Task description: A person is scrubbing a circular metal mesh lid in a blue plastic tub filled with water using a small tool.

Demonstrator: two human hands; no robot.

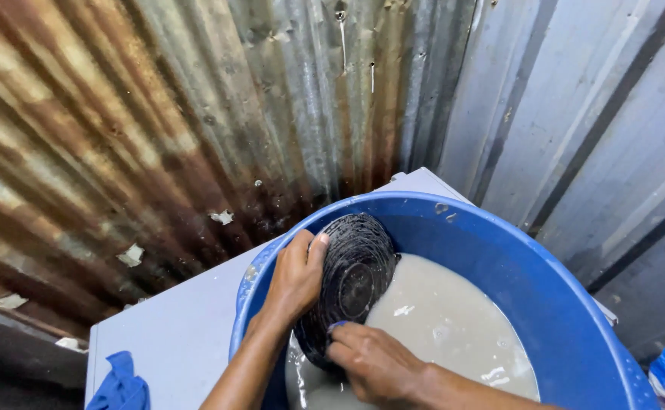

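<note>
Black dish stands on edge, half-dipped in cloudy water in blue basin on grey table; left hand grips rim, right hand presses its base—best scrubbed held firmly, turned gradually.

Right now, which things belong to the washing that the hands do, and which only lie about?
In use:
- left hand
- right hand
- black ribbed bowl
- blue basin
- cloudy water

Lying about:
- blue cloth
- grey surface
- rusty corrugated wall
</note>
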